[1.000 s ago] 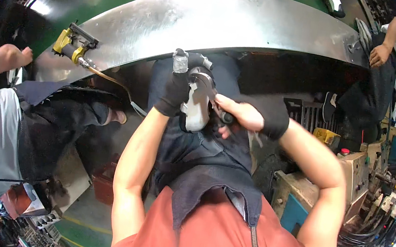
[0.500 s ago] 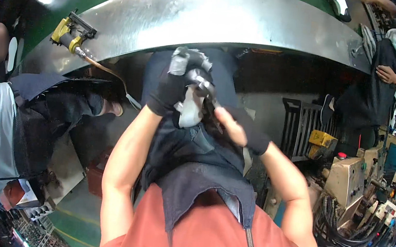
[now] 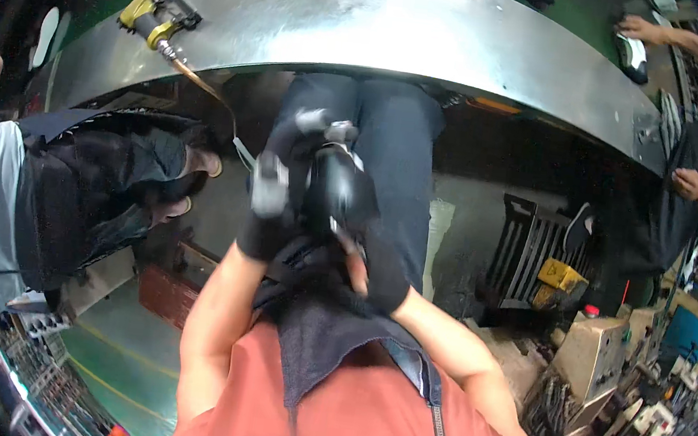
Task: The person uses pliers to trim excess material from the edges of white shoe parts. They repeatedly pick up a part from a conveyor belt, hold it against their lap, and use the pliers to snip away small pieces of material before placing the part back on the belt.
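Note:
Between my hands, above my lap, is a glossy dark piece [image 3: 340, 184], rounded like a shoe upper and blurred by motion. My left hand [image 3: 272, 201], in a black glove with silver-taped fingers, curls around its left side and far end. My right hand [image 3: 379, 275] is closed at the near end, its bare thumb showing from a black fingerless glove. A small bright metallic spot shows beside the right fingers; what they grip is too dark and smeared to make out.
A curved metal bench [image 3: 472, 47] spans the far side. On its left lies a yellow-black air stapler [image 3: 161, 16] with a hose. A co-worker's legs [image 3: 103, 181] are at left; another person's hand [image 3: 646, 30] touches a black-white shoe [image 3: 632, 57]. A control box [image 3: 587, 353] stands right.
My hands have come lower and nearer my body. The pale piece and metal tool seen between them before no longer show clearly; a glossy dark surface faces up instead.

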Demonstrator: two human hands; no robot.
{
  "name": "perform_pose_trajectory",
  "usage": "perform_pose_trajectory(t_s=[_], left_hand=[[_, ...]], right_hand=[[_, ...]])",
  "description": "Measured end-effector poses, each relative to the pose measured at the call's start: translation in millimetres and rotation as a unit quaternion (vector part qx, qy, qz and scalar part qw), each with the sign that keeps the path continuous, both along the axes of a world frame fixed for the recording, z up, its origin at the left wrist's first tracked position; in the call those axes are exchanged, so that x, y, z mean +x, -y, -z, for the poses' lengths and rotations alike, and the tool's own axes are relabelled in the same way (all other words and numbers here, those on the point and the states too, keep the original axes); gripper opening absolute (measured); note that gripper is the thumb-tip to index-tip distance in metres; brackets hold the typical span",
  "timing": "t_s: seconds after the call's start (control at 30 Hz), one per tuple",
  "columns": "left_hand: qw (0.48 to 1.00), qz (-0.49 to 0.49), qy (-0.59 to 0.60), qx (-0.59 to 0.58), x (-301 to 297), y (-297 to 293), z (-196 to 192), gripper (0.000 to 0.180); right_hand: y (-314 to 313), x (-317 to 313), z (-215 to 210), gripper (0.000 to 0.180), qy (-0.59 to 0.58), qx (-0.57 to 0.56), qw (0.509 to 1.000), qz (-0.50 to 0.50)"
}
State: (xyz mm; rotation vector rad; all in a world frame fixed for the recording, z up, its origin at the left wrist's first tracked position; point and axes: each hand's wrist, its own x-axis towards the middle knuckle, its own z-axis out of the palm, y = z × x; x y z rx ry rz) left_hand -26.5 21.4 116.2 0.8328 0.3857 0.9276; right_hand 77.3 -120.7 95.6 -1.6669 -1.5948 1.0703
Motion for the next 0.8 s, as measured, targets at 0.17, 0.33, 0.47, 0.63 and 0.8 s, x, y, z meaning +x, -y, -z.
perform_pose_trajectory(t_s=[0.17,0.33,0.47,0.63,0.8], left_hand=[[0.930,0.034,-0.346,0.119,-43,59,35,0.080],[0.982,0.022,-0.156,-0.108,-23,65,83,0.060],[0.992,0.008,-0.126,-0.012,-10,64,114,0.047],[0.990,0.009,-0.088,-0.109,-7,50,104,0.036],[0.965,-0.050,-0.193,0.170,-1,-2,27,0.027]], right_hand=[[86,15,40,0.031,-0.006,0.156,0.984,-0.089],[108,56,57,0.054,0.033,0.046,0.982,-0.180],[122,70,93,0.044,0.021,0.058,0.991,-0.116],[89,63,96,0.037,0.073,0.077,0.986,-0.130],[13,57,-18,0.023,0.009,-0.023,0.997,-0.071]])
